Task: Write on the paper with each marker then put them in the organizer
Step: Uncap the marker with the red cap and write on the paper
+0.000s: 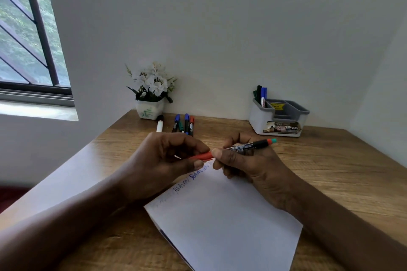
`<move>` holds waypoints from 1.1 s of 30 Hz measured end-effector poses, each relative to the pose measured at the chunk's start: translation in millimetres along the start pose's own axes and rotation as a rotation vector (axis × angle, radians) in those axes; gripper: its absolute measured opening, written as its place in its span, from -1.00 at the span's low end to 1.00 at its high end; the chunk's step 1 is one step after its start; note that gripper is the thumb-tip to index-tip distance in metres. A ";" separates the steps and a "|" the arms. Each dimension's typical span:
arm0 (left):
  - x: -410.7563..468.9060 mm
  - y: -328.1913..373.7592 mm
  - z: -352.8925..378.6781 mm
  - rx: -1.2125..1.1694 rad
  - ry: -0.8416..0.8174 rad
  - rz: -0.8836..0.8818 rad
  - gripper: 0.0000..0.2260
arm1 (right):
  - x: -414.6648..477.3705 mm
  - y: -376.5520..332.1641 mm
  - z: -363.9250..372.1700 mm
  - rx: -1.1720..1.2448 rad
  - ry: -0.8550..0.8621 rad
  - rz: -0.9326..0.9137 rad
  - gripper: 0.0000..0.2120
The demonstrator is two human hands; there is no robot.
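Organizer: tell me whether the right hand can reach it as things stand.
Probably yes: only bare table lies between the right hand and the organizer, though that hand grips a marker that the left hand also holds.

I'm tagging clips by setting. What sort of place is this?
Likely a home or small-office writing desk: a wooden table set in a wall corner, a marker organizer at its back, and paper with handwriting in front.

Table: paper, organizer, flowerpot, perhaps five markers.
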State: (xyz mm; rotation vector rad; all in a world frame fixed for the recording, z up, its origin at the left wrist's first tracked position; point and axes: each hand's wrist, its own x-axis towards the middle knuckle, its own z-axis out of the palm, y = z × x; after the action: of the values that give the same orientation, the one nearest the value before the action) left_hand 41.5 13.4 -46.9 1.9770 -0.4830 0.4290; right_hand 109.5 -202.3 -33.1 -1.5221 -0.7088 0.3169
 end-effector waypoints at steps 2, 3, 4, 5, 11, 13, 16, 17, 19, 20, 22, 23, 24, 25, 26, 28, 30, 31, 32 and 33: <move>-1.5 0.8 -0.6 -0.084 0.009 -0.023 -0.80 | 0.1 -0.3 2.2 -0.025 0.034 -0.066 -0.71; -2.1 1.2 -0.8 -0.122 0.009 -0.036 -0.80 | -0.4 -0.4 2.8 -0.039 0.052 -0.098 -0.67; -2.8 2.2 -0.3 -0.152 0.008 -0.048 -0.80 | -1.1 -0.6 3.1 -0.044 0.068 -0.123 -0.64; -3.6 3.1 0.8 -0.183 0.010 -0.061 -0.81 | -1.9 -0.4 3.9 -0.045 0.078 -0.140 -0.61; -7.2 7.7 2.1 -0.289 0.011 -0.131 -0.85 | -5.9 3.8 9.2 -0.023 0.061 -0.158 -0.73; -7.3 8.8 1.7 -0.281 0.004 -0.138 -0.86 | -5.4 5.3 10.0 -0.041 0.055 -0.161 -0.73; -6.1 9.2 1.6 -0.347 0.020 -0.150 -0.84 | -3.7 4.6 11.6 -0.028 0.044 -0.156 -0.71; -4.2 9.5 1.0 -0.370 0.019 -0.164 -0.82 | -3.4 2.6 12.0 -0.017 0.040 -0.154 -0.71; 1.0 8.4 -0.4 -0.314 0.006 -0.164 -0.75 | -1.5 -0.1 11.6 -0.020 0.034 -0.163 -0.77; 3.2 6.4 -1.4 -0.203 0.014 -0.138 -0.72 | -0.4 -0.7 10.7 -0.035 0.039 -0.176 -0.79; 4.6 -0.9 -6.3 0.167 0.054 -0.088 -0.68 | 1.8 1.5 6.4 -0.060 0.080 -0.191 -0.79; 3.7 -4.1 -10.8 0.369 0.066 -0.081 -0.64 | 2.6 4.0 2.8 -0.076 0.112 -0.192 -0.76; 2.5 -7.2 -16.2 0.537 0.058 -0.093 -0.55 | 3.4 6.9 -1.3 -0.111 0.145 -0.197 -0.73; 1.5 -9.9 -21.8 0.653 0.033 -0.130 -0.45 | 3.8 9.6 -5.2 -0.166 0.174 -0.207 -0.71; 0.7 -13.0 -26.2 0.724 -0.002 -0.188 -0.35 | 4.1 11.5 -8.6 -0.218 0.197 -0.218 -0.71; 0.9 -16.2 -30.3 0.805 -0.069 -0.313 -0.19 | 4.9 11.2 -14.7 -0.247 0.218 -0.233 -0.70; 2.9 -18.0 -27.4 0.844 -0.145 -0.389 0.01 | 6.1 7.5 -21.0 -0.212 0.216 -0.239 -0.59; 3.1 -18.3 -24.6 0.862 -0.185 -0.415 0.11 | 6.7 5.7 -24.1 -0.201 0.217 -0.236 -0.49; 3.6 -18.7 -22.4 0.884 -0.214 -0.432 0.16 | 7.9 3.9 -27.1 -0.188 0.228 -0.226 -0.36; 4.0 -19.4 -21.3 0.901 -0.239 -0.443 0.19 | 9.0 2.8 -30.1 -0.166 0.253 -0.214 -0.26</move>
State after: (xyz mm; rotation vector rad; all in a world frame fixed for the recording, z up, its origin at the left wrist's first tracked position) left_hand 52.9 39.9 -50.6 2.9345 0.0541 0.1183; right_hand 135.0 -220.6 -30.8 -1.5914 -0.7014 -0.0969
